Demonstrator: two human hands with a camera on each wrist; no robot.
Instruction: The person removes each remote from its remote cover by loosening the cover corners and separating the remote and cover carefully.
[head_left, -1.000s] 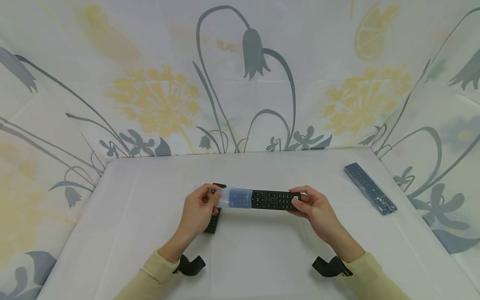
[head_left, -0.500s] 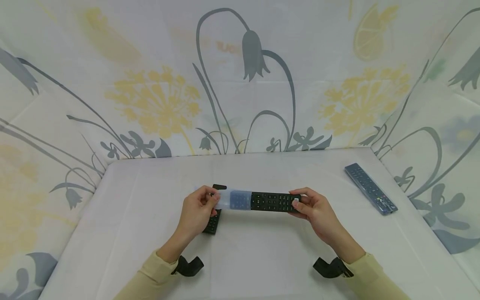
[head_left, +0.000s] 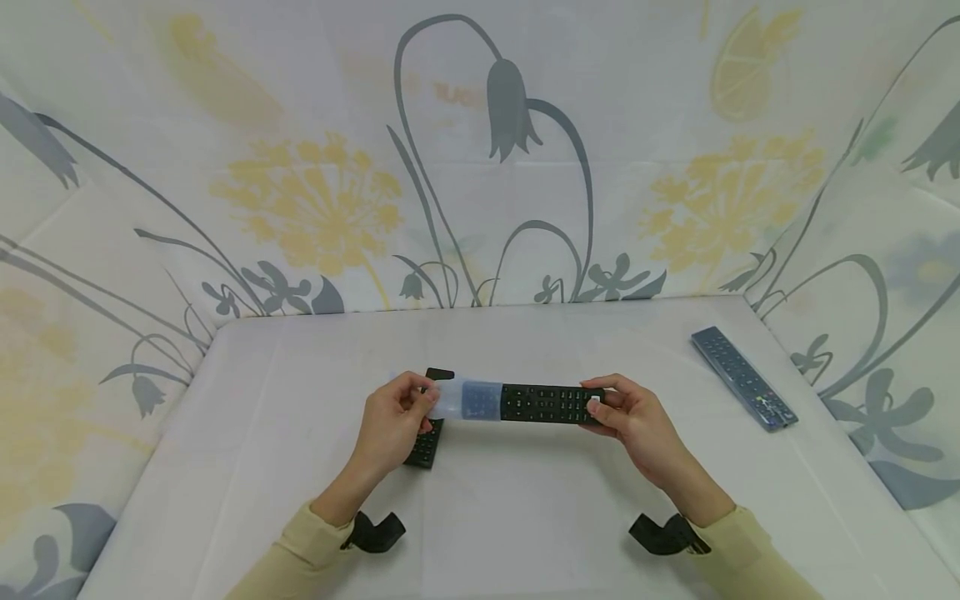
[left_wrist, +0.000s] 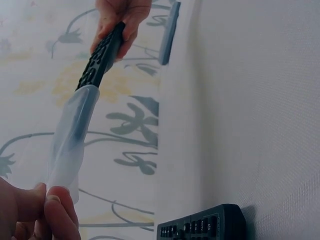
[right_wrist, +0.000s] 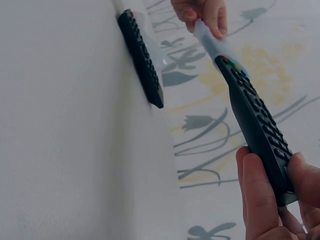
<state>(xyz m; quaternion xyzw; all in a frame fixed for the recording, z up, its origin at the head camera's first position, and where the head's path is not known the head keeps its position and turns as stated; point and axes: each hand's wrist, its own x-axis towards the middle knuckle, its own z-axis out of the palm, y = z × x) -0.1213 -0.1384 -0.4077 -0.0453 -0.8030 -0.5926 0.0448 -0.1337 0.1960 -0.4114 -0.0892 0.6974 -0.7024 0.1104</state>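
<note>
A black remote control (head_left: 543, 403) is held level above the white table, its left end inside a translucent plastic sleeve (head_left: 480, 400). My right hand (head_left: 637, 425) grips the bare right end, thumb on the button side and fingers beneath. At the other side my left hand (head_left: 392, 421) pinches the loose end of the sleeve between thumb and fingers. The right wrist view shows coloured buttons at the sleeve's mouth. Beneath my left hand a second black remote (head_left: 423, 450) lies on the table, partly hidden; it also shows in the left wrist view.
A third remote (head_left: 742, 377), in a bluish clear cover, lies at the right of the white table (head_left: 525, 517). Floral cloth walls (head_left: 330, 200) enclose the back and sides. Black wrist mounts (head_left: 378, 532) sit below both hands.
The remote has slid slightly right relative to the sleeve, so a little less of it is covered. My right hand has shifted slightly right; my left keeps its pinch.
</note>
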